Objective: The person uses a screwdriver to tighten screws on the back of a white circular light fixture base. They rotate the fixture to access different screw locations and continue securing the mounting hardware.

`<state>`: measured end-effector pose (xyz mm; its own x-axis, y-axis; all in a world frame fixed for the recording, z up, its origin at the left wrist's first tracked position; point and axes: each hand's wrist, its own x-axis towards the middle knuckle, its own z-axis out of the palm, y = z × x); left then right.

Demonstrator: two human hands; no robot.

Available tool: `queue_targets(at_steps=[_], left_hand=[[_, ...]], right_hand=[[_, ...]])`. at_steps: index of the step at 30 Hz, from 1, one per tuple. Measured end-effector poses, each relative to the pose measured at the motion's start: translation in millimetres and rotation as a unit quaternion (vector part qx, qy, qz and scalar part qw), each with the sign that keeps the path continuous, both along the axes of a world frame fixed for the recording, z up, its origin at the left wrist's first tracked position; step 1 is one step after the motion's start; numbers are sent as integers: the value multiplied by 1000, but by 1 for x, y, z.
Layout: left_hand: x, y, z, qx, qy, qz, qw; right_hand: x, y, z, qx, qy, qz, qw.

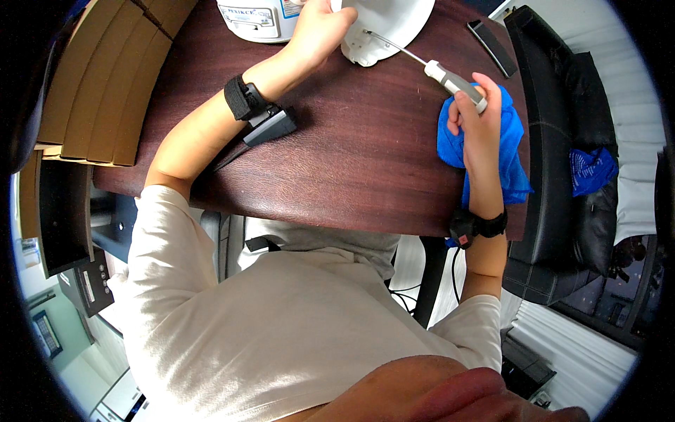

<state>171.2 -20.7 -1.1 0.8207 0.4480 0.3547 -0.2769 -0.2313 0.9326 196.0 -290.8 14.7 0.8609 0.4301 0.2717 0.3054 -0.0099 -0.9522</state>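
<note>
My right hand (478, 109) is closed round the grey and white handle of a screwdriver (450, 79). Its thin metal shaft points up and left, the tip at a small hole or screw spot on a white plastic cover (401, 28). By the cover's left edge, my left hand (320, 32) has its fingers curled in and seems to grip it; the fingertips are partly hidden at the picture's upper edge. Left of that hand stands a white rounded appliance (246, 24) with a panel on its front. A blue cloth (517, 155) lies under my right hand and wrist.
Everything rests on a dark reddish-brown table (337, 162). Brown cardboard boxes (105, 84) are stacked at its left, and a phone (492, 48) lies at the far right. A black sofa (555, 141) stands beyond the right edge. Devices with cables are strapped to both my wrists.
</note>
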Motion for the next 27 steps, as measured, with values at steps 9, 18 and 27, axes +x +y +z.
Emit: queue_targets(at_steps=[9,18,27], left_hand=[[-6,-5,6,-33,1,-1,999],[-2,-4,2,-40,-23,-20,999],[-6,-10,7,-72,-16,-17,997]], right_hand=[[2,-3,6,-33,84,5,996],[-4,4,0,-109,151,70,980],[4,-1,5,-111,89,11,990]])
